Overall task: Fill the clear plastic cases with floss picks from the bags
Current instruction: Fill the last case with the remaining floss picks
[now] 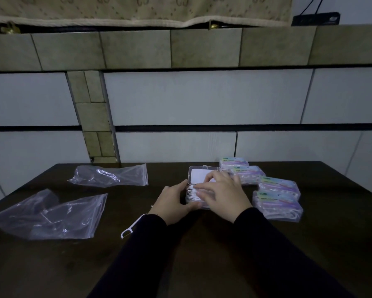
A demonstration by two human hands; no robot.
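A clear plastic case (197,175) lies open in the middle of the dark table (202,254), its lid tipped back. White floss picks (191,193) fill its base. My left hand (173,204) grips the case's left and near side. My right hand (221,195) lies over the picks with its fingers spread flat on them. One loose floss pick (131,226) lies on the table by my left sleeve. Two clear bags, one near (49,214) and one far (111,175), lie crumpled at the left.
Several closed cases (277,196) with purple labels sit in a row to the right of my hands. A tiled wall (202,100) rises directly behind the table's far edge. Bare tabletop shows in front of my forearms.
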